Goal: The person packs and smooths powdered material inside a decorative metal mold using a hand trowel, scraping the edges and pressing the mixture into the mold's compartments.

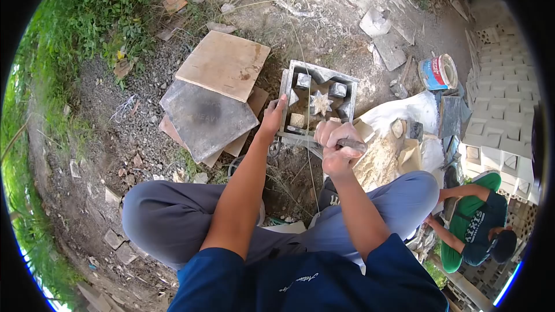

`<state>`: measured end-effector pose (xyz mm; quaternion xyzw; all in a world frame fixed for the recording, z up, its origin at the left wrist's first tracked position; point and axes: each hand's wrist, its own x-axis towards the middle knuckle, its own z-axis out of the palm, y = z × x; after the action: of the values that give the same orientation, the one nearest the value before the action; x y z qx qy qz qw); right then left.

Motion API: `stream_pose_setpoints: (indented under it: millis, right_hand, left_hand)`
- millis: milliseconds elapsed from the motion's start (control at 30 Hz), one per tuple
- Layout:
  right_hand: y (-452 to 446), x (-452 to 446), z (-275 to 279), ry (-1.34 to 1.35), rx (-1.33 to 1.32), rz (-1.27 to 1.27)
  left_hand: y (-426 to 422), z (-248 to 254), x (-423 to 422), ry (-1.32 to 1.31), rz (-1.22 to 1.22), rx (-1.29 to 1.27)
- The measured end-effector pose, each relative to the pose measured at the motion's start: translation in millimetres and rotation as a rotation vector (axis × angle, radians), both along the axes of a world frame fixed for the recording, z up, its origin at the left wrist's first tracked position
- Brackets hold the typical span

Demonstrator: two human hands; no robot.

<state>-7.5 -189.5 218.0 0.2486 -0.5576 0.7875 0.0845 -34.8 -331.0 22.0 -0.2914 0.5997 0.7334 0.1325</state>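
A grey metal mould [319, 73] with a square frame stands on the ground in front of me. Inside it are a star-shaped block [321, 103] and several smaller blocks around it. My left hand [273, 118] is closed at the left wall of the mould, its fingers partly hidden. My right hand [338, 149] is closed around a grey, blunt-ended piece [351, 145] near the mould's lower right corner. Its kind does not show clearly. A thin string [304, 58] runs down across the mould.
Stacked flat tiles, one beige [222, 65] and one dark grey [208, 117], lie left of the mould. At right, sandy powder [376, 160] lies on a white sack [417, 107], near a paint bucket [438, 73]. A person [475, 225] in a cap crouches beside patterned blocks [500, 115].
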Motion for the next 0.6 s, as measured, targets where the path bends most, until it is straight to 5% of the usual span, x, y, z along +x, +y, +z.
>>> stream_pose_setpoints:
  millis: [100, 300, 367, 400, 500, 600]
  right_hand:
    - [-11, -15, -17, -0.056, 0.215, 0.015]
    - [-9, -3, -6, 0.069, -0.010, 0.178]
    - [-16, -7, -32, 0.008, 0.282, -0.219]
    - [-7, -14, -6, -0.164, 0.371, -0.004]
    - [2, 0, 19, -0.062, 0.234, 0.045]
    - [-16, -6, -8, -0.072, 0.395, -0.112]
  left_hand:
    - [5, 14, -3, 0.023, 0.005, -0.011]
    - [7, 13, 1, 0.049, 0.048, -0.092]
    - [10, 15, 2, 0.048, 0.061, -0.089]
    - [10, 11, -1, 0.040, 0.073, -0.091]
    - [11, -15, 2, 0.084, 0.075, -0.206]
    - [10, -3, 0, 0.055, 0.056, -0.113]
